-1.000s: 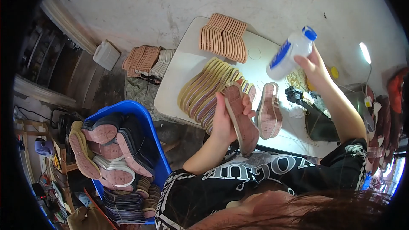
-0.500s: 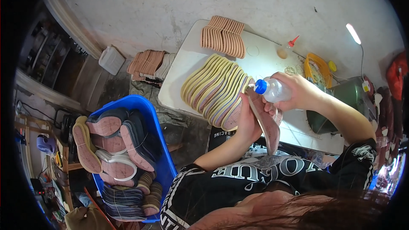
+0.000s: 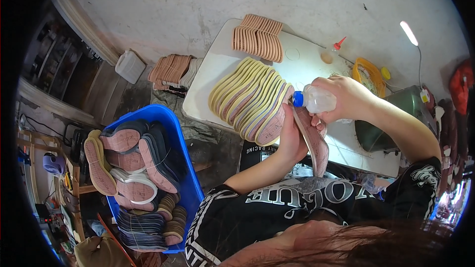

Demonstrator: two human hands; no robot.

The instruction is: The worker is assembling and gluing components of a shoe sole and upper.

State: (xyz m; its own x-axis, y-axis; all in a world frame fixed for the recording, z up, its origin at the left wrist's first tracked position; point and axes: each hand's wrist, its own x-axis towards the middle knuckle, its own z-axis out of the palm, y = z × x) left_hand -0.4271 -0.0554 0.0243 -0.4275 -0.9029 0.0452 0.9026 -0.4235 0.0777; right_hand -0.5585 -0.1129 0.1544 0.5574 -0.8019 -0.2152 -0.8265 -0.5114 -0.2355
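My left hand (image 3: 294, 142) grips a pink shoe sole (image 3: 317, 149) near its upper end, with the sole tilted and its lower end close to my shirt. In my right hand (image 3: 342, 94) lies a clear plastic squeeze bottle (image 3: 316, 101), tipped sideways so its blue cap (image 3: 298, 99) meets the sole's upper edge. Some of my right fingers sit beside the sole. Just left of my hands, a fanned row of yellow-edged pink soles (image 3: 250, 100) leans on the white table (image 3: 202, 100). Whether liquid leaves the cap is too small to tell.
A bundle of tan soles (image 3: 257, 38) stands at the table's far edge. A red-tipped bottle (image 3: 328, 56), a yellow basket (image 3: 376, 71) and a dark green container (image 3: 373, 138) are on the right. Left of me, a blue tub (image 3: 185, 168) holds bundled soles.
The bottle has tipped further toward level, and its cap has dropped slightly left against the sole's upper edge. The view has shifted a little.
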